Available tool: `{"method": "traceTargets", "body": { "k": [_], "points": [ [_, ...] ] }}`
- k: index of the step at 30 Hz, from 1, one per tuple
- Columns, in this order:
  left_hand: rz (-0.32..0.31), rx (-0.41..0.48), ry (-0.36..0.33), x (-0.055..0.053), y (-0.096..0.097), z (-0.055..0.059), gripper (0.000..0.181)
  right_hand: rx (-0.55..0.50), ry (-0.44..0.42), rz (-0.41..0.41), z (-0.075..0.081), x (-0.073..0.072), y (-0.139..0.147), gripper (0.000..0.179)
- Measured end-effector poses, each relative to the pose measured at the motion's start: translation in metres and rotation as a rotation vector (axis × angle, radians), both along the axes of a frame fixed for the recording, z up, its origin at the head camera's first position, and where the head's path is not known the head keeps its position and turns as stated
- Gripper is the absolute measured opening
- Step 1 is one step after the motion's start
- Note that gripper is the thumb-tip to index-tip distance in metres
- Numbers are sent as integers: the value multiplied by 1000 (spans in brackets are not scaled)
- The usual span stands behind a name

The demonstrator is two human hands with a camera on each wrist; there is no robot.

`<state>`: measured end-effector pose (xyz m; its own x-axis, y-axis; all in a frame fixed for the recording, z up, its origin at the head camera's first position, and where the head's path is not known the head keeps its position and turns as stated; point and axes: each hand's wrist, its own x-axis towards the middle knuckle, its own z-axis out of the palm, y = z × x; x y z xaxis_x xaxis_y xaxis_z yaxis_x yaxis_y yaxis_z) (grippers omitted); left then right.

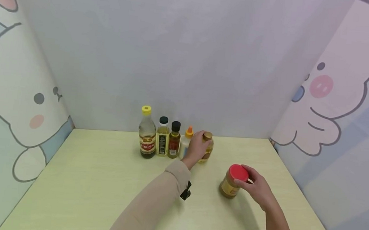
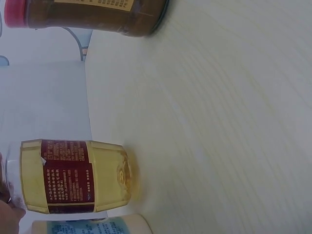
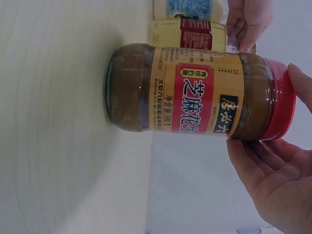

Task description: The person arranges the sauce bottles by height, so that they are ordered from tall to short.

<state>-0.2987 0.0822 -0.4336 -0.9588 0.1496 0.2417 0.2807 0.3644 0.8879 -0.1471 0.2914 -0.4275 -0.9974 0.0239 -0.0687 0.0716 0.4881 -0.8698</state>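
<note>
My right hand holds a jar of brown paste by its red lid, thumb on one side and fingers on the other. The jar's base is close to the tabletop, and its red and yellow label faces the right wrist camera. At the back, my left hand grips a small bottle of pale yellow liquid near its brownish-gold cap. Dark red print covers that bottle's label. Right beside it stands a white squeeze bottle with an orange tip, partly hidden by my left hand.
Left of the squeeze bottle, a row continues along the wall: a dark-capped bottle, an oil bottle with a dark green cap, and a tall yellow-capped bottle. Cartoon-printed walls enclose the pale table at back and sides.
</note>
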Motion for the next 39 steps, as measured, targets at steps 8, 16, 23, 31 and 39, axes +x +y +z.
{"method": "traceTargets", "body": {
  "k": [8, 16, 23, 31, 39],
  "points": [
    [1, -1, -20, -4, 0, -3, 34, -7, -7, -1, 1, 0, -1, 77],
    [2, 12, -32, -6, -2, -4, 30, -6, -11, -4, 2, 1, -2, 76],
    [-9, -24, -50, -6, -2, -3, 33, -19, -10, -14, -1, 1, -2, 78],
    [-2, -42, -60, -6, -4, -3, 33, -6, 36, -35, -8, 1, -6, 84],
    [-10, -33, -42, -8, -3, -7, 37, -32, 64, -127, -10, 1, -12, 76]
  ]
}}
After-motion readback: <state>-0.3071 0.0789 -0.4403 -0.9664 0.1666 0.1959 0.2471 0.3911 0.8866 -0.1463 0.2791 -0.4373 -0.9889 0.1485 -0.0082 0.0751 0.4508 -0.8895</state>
